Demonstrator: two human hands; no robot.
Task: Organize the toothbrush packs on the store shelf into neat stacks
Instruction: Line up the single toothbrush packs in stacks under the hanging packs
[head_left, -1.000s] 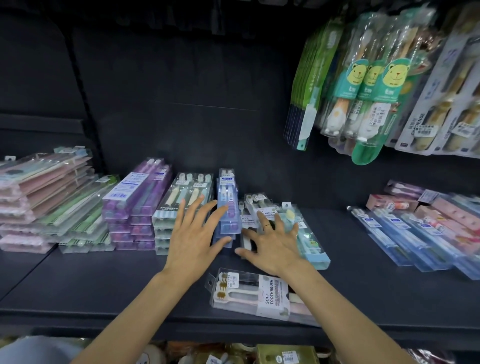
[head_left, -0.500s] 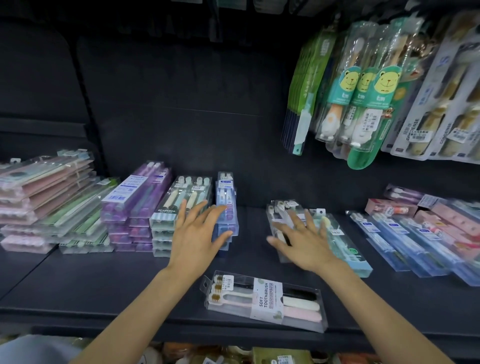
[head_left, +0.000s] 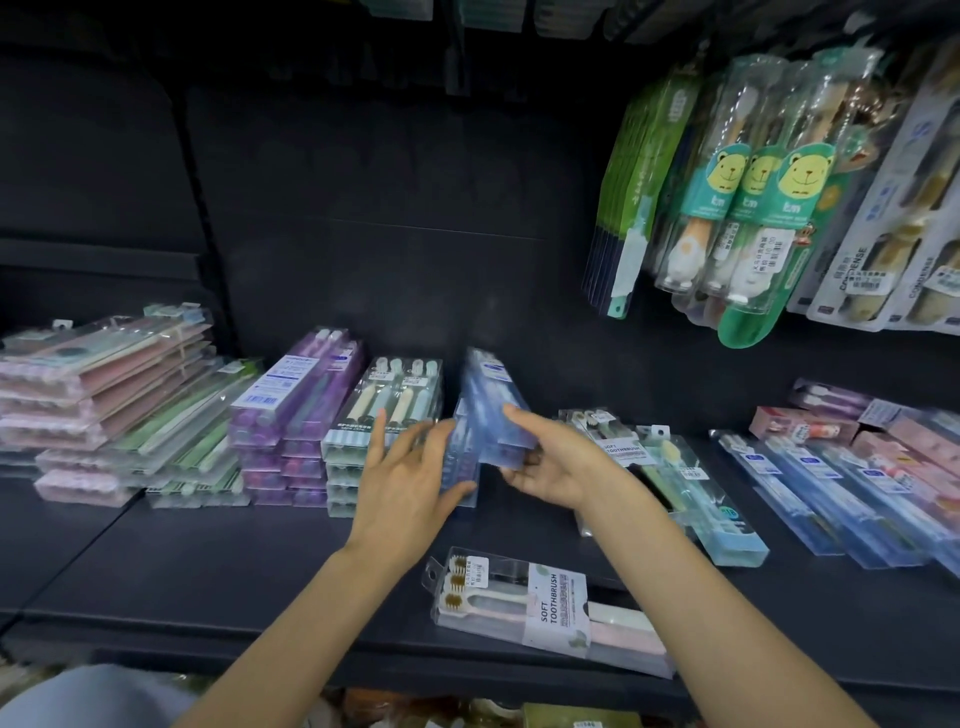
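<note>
Blue toothbrush packs (head_left: 491, 402) sit mid-shelf; the upper ones are tilted and blurred. My right hand (head_left: 558, 457) grips those upper blue packs from the right, fingers curled round their near end. My left hand (head_left: 408, 475) lies with straight fingers against the left side of the lower blue packs (head_left: 462, 467). Left of them stand neat stacks: mint-and-cream packs (head_left: 382, 415), purple packs (head_left: 296, 410), green packs (head_left: 192, 431) and pink packs (head_left: 98, 374). A clear "Soft Toothbrush" pack (head_left: 545, 608) lies loose near the shelf's front edge.
Loose packs (head_left: 685, 483) lie askew right of my right hand. Blue packs (head_left: 831, 493) and pink boxes (head_left: 831, 426) fill the shelf's right end. Bear-print children's brushes (head_left: 753, 208) and other packs hang above right. The black shelf (head_left: 234, 571) has a front lip.
My right hand left the loose packs at the right and moved left onto the blue packs, taking hold of the upper ones and tilting them. My left hand stayed beside the blue stack.
</note>
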